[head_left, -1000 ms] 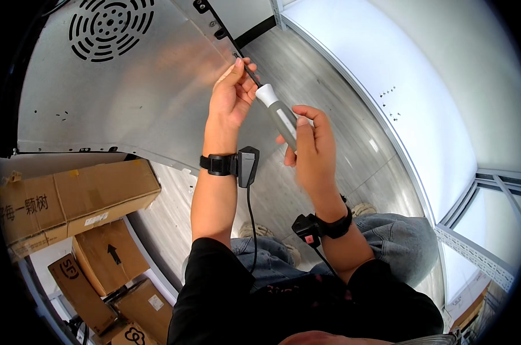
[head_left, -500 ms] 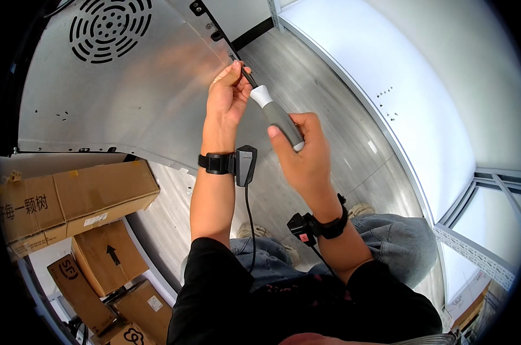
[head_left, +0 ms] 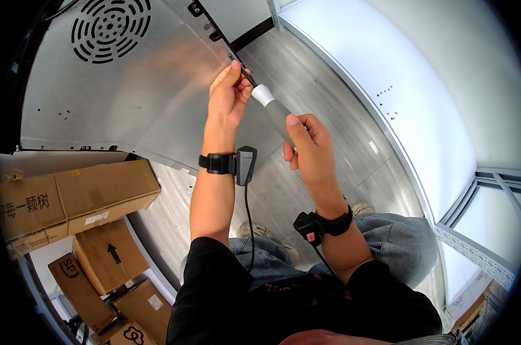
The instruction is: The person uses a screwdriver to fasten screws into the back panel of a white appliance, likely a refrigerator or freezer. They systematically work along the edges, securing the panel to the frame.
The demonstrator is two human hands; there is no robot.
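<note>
Right fingers shifted on the screwdriver above grey flooring.

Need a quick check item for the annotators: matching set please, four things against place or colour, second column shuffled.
Column one
1. Left hand
2. Right hand
3. Long cardboard box
4. Small loose parts

Column two
A. Scattered on the white shelf
B. Gripping the grey handle of the screwdriver
C. Brown, below the metal panel in the picture
D. Fingers at the screwdriver's dark shaft, by the panel's edge

Pairs: 1-D, 2-B, 3-C, 4-A
</note>
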